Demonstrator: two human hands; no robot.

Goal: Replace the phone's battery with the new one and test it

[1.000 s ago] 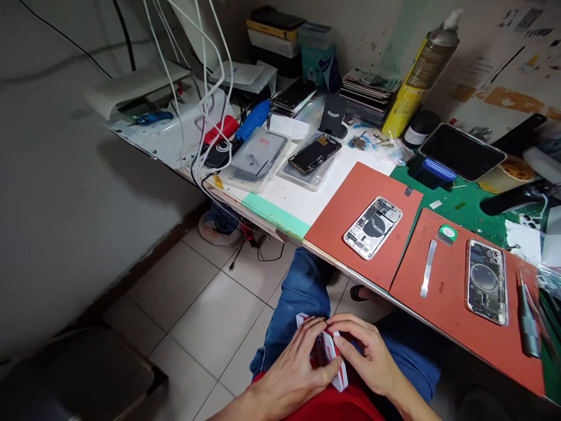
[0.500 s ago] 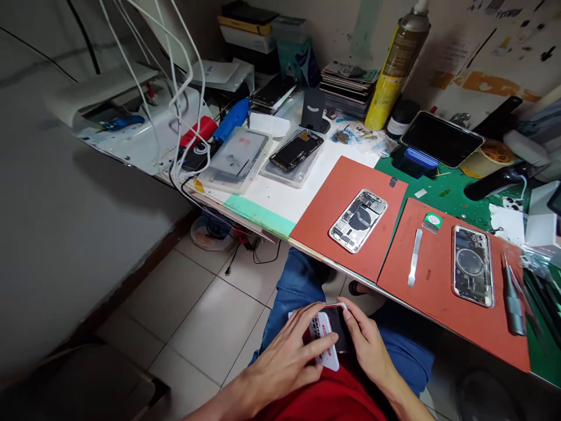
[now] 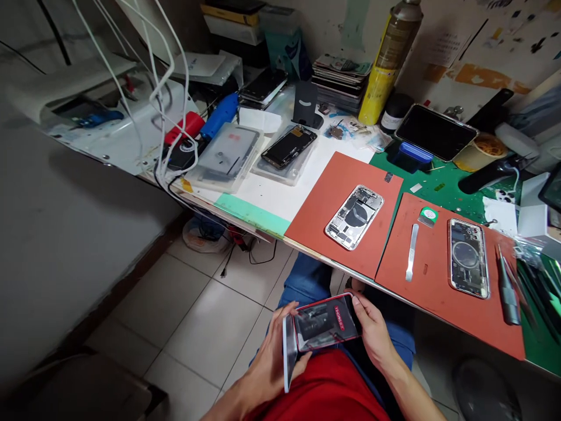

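Observation:
Over my lap, my right hand (image 3: 372, 330) grips the right end of a dark, red-edged flat panel (image 3: 326, 321) that looks like a phone screen part. My left hand (image 3: 274, 362) holds a thin white sleeve or box (image 3: 288, 351) upright at the panel's left end, fingers curled around it. Both hands are below the desk edge, above my blue jeans (image 3: 307, 280) and red shirt (image 3: 333, 389). On the desk, an opened phone body (image 3: 354, 216) lies on an orange mat (image 3: 319, 222), and a second opened phone (image 3: 468, 257) lies on another orange mat (image 3: 438, 298).
A metal pry tool (image 3: 411, 252) and tweezers (image 3: 507, 286) lie on the right mat. Further back are a yellow spray can (image 3: 388, 58), a stack of cards (image 3: 342, 76), a dark tablet (image 3: 433, 131), plastic trays (image 3: 228, 158), white cables (image 3: 162, 88) and a tiled floor (image 3: 193, 316) at left.
The dark panel has come out of the white sleeve: earlier both hands covered a white and red packet, now the right hand holds the panel apart from it. The view shifted slightly.

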